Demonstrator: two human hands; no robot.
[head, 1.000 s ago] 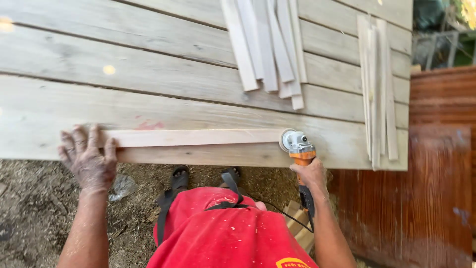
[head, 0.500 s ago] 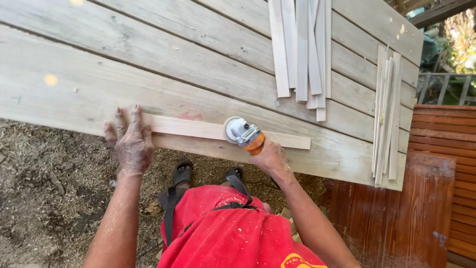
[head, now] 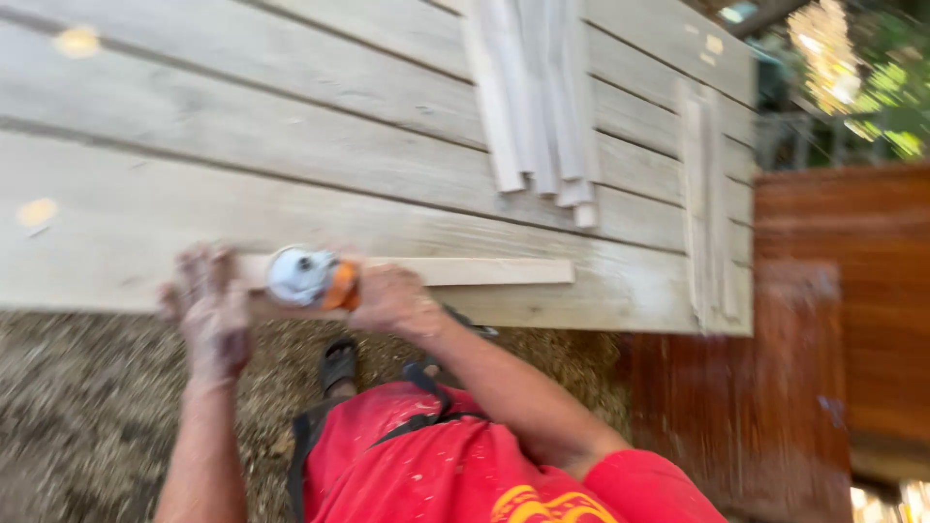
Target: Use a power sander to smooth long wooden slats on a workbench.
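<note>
On the near edge of the plank workbench (head: 145,213), your left hand (head: 208,305) lies with fingers spread flat, pressing down the left end of the pale wooden strip (head: 484,271). Your right hand (head: 392,298) has its fingers wrapped tight around the orange body of the angle grinder (head: 310,278); its round head sits on the strip, just beside the left hand. Strip runs along the bench's front plank. 2 bundles of thin slats lie farther back: 1 (head: 538,107) centre, 1 (head: 707,194) at right. Motion blur hides finer fingertip detail.
</note>
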